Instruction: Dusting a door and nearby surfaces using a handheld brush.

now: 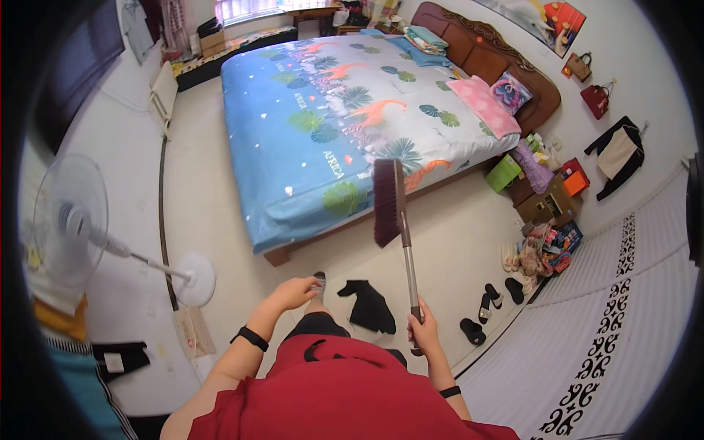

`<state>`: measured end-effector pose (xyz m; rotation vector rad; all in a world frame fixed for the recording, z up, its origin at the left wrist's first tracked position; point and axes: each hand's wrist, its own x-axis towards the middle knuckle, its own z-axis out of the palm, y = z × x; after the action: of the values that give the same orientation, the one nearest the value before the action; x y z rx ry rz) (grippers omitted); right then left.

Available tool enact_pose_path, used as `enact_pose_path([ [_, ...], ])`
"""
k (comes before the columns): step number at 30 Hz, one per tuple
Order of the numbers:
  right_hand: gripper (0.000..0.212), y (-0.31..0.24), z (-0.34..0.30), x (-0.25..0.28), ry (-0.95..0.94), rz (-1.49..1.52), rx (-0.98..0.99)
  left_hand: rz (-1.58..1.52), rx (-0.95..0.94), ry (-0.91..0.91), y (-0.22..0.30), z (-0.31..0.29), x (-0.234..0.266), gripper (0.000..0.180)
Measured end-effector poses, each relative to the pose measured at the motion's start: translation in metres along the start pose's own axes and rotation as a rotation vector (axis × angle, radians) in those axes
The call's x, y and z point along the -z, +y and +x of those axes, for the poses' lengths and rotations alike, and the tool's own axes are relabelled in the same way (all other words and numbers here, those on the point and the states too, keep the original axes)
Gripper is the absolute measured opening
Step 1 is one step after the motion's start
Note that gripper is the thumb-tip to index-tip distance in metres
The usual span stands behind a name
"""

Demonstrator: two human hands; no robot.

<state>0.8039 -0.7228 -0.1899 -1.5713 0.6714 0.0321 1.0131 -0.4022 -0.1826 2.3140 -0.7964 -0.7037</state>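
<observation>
My right hand [425,328] is wrapped round the lower grip of a long-handled bed brush [411,271]. The brush stands raised, its head with dark purple bristles pointing left in front of the foot of the bed. My left hand [295,292] holds nothing and hangs above my leg, its fingers loosely stretched. A black garment [370,306] lies on the floor between my two hands. Beyond the brush is the bed [293,147], covered by a blue and white sheet printed with leaves and giraffes.
A white standing fan [194,280] is on the left. Dark slippers [473,331] lie on the right, near a pile of bags and boxes [546,202]. A pink pillow [484,106] and folded bedding [425,40] rest by the wooden headboard [480,48]. White sliding doors [579,323] line the right side.
</observation>
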Motion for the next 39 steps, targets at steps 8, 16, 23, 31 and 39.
enact_pose_path([
  [8, 0.06, -0.091, 0.152, -0.067, 0.043, -0.226, -0.172, 0.022, 0.024, -0.232, -0.096, 0.164, 0.079, 0.03],
  [16, 0.057, -0.138, 0.285, -0.111, -0.134, -0.636, -0.092, 0.041, 0.366, -0.083, -0.2, 0.191, 0.149, 0.03],
  [23, 0.056, -0.19, 0.404, -0.164, -0.507, -1.086, 0.328, -0.35, 0.592, 0.149, -0.235, 0.159, 0.122, 0.026],
  [31, 0.055, -0.193, 0.521, -0.162, -0.809, -1.315, 0.491, -0.586, 1.025, 0.31, -0.205, 0.134, 0.024, 0.021],
  [39, 0.056, -0.146, 0.638, 0.108, -0.443, -1.07, 0.257, -0.742, 1.119, 0.28, -0.074, 0.28, -0.025, 0.019],
])
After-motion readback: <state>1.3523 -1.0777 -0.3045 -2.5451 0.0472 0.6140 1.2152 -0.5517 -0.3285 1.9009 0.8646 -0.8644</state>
